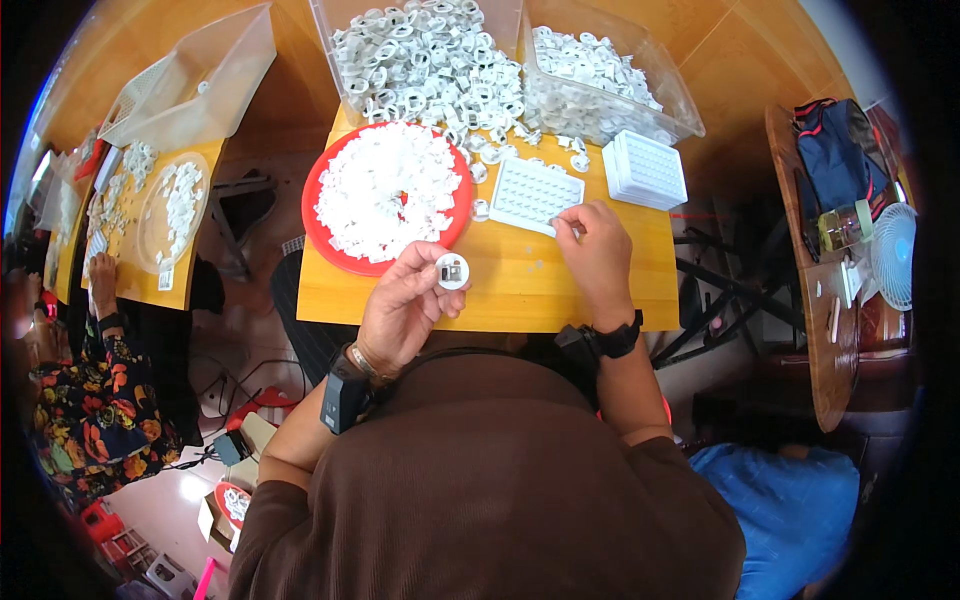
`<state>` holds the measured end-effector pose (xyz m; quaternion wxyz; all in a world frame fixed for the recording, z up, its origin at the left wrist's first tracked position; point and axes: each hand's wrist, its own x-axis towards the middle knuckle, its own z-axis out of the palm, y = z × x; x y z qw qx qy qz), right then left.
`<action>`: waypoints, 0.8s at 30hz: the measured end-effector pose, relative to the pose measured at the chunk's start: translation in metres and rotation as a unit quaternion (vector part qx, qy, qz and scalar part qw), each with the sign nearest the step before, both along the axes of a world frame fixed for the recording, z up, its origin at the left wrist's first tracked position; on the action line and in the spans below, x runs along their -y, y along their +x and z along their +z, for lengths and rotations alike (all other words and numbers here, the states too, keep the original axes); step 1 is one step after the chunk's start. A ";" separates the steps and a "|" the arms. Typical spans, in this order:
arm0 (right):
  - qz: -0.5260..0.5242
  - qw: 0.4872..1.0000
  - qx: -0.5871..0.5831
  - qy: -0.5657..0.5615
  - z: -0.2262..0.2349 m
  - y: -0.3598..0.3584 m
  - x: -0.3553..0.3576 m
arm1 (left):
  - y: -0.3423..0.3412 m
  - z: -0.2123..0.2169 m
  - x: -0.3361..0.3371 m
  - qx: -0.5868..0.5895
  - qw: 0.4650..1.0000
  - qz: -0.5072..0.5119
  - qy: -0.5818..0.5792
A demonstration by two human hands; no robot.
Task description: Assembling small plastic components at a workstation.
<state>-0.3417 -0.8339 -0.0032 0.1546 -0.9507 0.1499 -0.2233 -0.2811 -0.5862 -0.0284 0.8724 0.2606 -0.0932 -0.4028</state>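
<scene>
Between thumb and fingers, my left hand (400,302) holds a small round white plastic part (452,271) with a dark and metallic centre, in front of the red plate. My right hand (600,250) is at the near right corner of a white tray (512,205) with rows of small pockets. Its thumb and index finger are pinched together there; whatever they hold is too small or hidden to name. Left of the tray is a red round plate (313,215) heaped with small white pieces (375,190). A loose part (480,210) lies between plate and tray.
A clear bin (425,60) of round white parts and another clear bin (600,80) stand at the back of the yellow table (600,300). Stacked white trays (645,170) sit at the right. A co-worker's hand (103,285) is at another table on the left; a small fan (894,257) stands far right.
</scene>
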 end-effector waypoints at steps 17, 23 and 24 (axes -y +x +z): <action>0.274 0.944 0.143 0.117 0.032 -0.003 -0.078 | -0.009 0.012 0.005 0.048 0.997 0.024 0.053; 0.289 0.939 0.114 0.146 0.034 -0.005 -0.075 | -0.009 0.013 0.005 0.081 0.992 0.026 0.095; 0.289 0.939 0.113 0.146 0.035 -0.005 -0.074 | -0.010 0.013 0.005 0.095 0.990 0.022 0.104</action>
